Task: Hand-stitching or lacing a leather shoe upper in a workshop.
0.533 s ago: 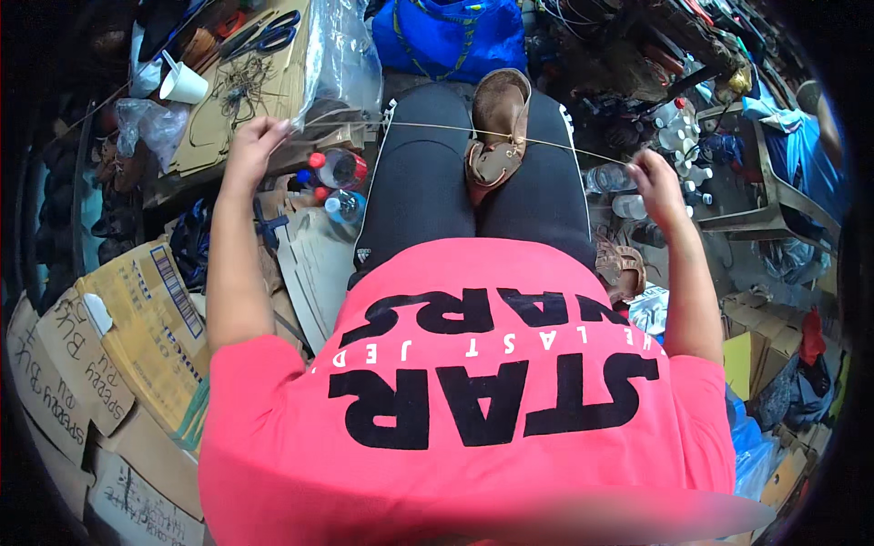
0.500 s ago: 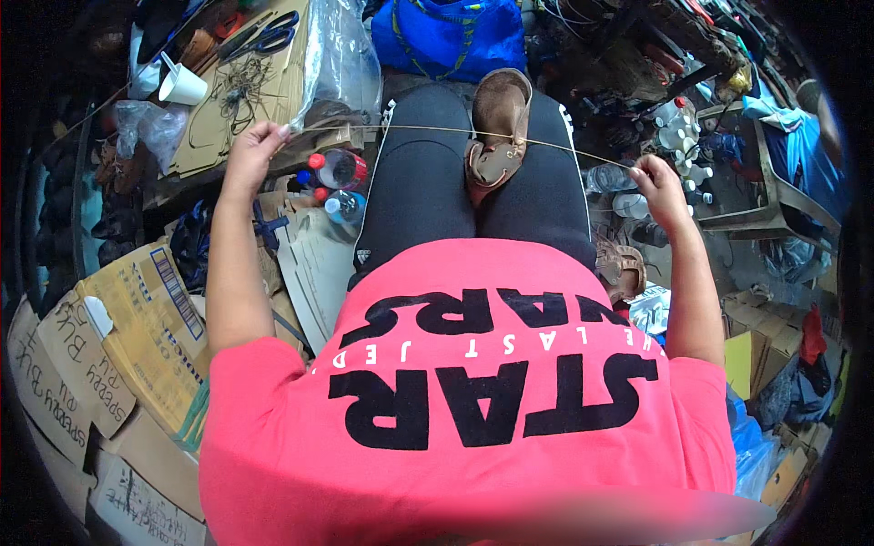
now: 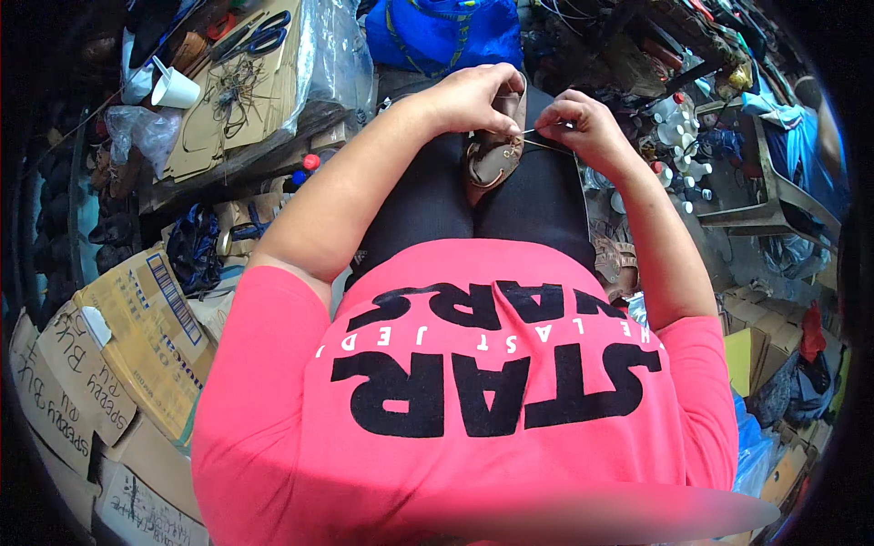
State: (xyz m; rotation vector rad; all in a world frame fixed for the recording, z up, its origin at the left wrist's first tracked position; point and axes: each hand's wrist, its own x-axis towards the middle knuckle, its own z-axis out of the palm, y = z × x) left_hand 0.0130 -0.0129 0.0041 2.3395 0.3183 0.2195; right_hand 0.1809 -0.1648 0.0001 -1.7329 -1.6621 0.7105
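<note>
A brown leather shoe [image 3: 492, 162] rests between my thighs, on black trousers, with its stitched opening showing. My left hand [image 3: 478, 98] is closed over the shoe's far part, thumb and fingers curled at its edge and partly hiding it. Just right of it, my right hand [image 3: 583, 129] pinches a thin, pale, straight piece that looks like a needle [image 3: 532, 131]; its tip points at the shoe beside my left thumb. A tan thread [image 3: 546, 146] runs from the shoe toward the right, below my right fingers.
A blue bag [image 3: 443, 35] lies beyond my knees. Scissors [image 3: 264, 36], tangled thread [image 3: 238, 96] and a white cup [image 3: 175, 88] sit on cardboard at the far left. White bottles [image 3: 675, 136] stand right, near a chair frame [image 3: 765, 217]. Cardboard boxes [image 3: 146, 318] are at left.
Both hands came inward from wide apart, where they held the thread stretched across the shoe. My left hand now grips the shoe, and my right hand holds a needle-like piece beside it.
</note>
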